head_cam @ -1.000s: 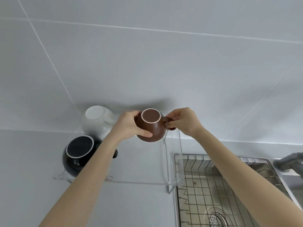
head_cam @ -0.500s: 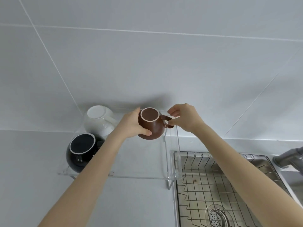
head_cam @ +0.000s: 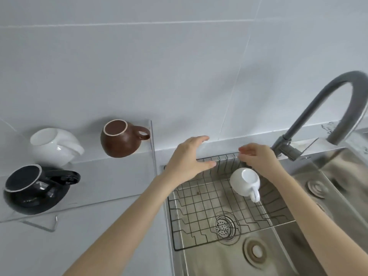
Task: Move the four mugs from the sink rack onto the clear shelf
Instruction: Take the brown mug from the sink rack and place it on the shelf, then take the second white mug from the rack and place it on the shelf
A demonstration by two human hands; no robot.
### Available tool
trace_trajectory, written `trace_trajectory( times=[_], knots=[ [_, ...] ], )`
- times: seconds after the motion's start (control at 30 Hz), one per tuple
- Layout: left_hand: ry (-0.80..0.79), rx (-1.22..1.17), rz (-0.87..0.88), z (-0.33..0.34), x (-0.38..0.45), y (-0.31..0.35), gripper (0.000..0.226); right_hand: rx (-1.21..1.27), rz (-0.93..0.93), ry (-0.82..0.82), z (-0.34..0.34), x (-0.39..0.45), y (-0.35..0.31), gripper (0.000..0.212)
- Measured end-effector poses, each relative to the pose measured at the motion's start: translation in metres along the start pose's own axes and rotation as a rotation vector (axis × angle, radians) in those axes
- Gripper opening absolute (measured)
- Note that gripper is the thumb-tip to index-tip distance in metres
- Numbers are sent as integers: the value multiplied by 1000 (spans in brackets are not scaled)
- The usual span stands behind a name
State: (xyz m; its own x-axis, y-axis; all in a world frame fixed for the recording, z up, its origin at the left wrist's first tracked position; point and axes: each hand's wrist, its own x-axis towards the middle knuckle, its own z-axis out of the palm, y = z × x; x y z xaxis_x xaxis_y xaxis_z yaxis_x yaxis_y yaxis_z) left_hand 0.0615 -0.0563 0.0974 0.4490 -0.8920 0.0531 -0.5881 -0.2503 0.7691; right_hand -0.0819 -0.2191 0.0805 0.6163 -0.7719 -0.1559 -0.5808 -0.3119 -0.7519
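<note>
Three mugs sit upside down on the clear shelf [head_cam: 111,176] at the left: a white mug [head_cam: 55,148] at the back, a black mug [head_cam: 33,188] in front of it, and a brown mug [head_cam: 119,139] at the back right corner. One small white mug [head_cam: 245,182] lies bottom-up on the wire sink rack [head_cam: 199,206], handle toward me. My left hand [head_cam: 187,158] hovers open over the rack's back left corner. My right hand [head_cam: 256,158] hovers open just behind the small white mug, not touching it.
A grey arched faucet [head_cam: 328,104] rises at the right of the steel sink [head_cam: 298,236]. A drain strainer [head_cam: 225,227] shows under the rack. The tiled wall stands close behind shelf and sink.
Both hands let go of the brown mug, which now rests on the shelf, and moved right and down over the sink rack. The view swung right toward the sink.
</note>
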Motion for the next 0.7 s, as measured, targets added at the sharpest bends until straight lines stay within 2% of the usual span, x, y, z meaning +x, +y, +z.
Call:
trace_trajectory(
  times=[0.1,0.3,0.57,0.7],
  knots=[
    [-160,-22,-72,50,10,-11,71,-29,134,50,-4,-8,58,30],
    [-327,-26,-164,130,41,-23,80,-32,341,63,17,-22,131,40],
    [-400,-29,-200,198,71,-45,89,45,384,98,38,-17,165,34],
    [-360,-76,-195,213,77,-51,89,57,359,120,44,-12,169,23]
  ],
)
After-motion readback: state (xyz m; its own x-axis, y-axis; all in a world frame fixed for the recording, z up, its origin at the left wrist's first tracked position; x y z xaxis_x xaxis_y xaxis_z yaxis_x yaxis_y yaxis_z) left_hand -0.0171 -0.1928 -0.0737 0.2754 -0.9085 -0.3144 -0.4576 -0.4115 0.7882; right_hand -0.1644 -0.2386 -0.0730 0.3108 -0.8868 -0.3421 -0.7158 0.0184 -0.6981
